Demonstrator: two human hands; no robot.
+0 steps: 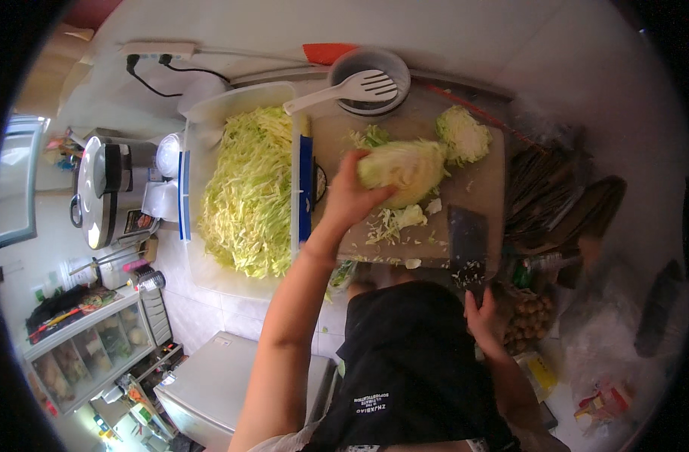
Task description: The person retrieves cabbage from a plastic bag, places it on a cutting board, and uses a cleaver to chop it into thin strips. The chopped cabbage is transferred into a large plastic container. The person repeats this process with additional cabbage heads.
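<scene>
My left hand (355,195) grips a large cut piece of cabbage (415,169) over the cutting board (344,243). Down at the board's near right edge, my right hand (487,316) holds a cleaver (467,231). Its broad dark blade lies over the board's edge, with cabbage shreds stuck near the handle end. Another cabbage piece (463,135) sits at the far right of the board. Trimmed bits and a core chunk (407,217) are scattered below the held piece. To the left, a clear plastic bin (295,226) holds a heap of shredded cabbage (251,192).
Behind the board stands a grey bowl (338,70) with a white slotted turner (355,90) across it. A power strip (158,51) with two plugs is on the wall. Left are a large cooker (110,192) and a glass-topped display case (90,356). Bags lie at right.
</scene>
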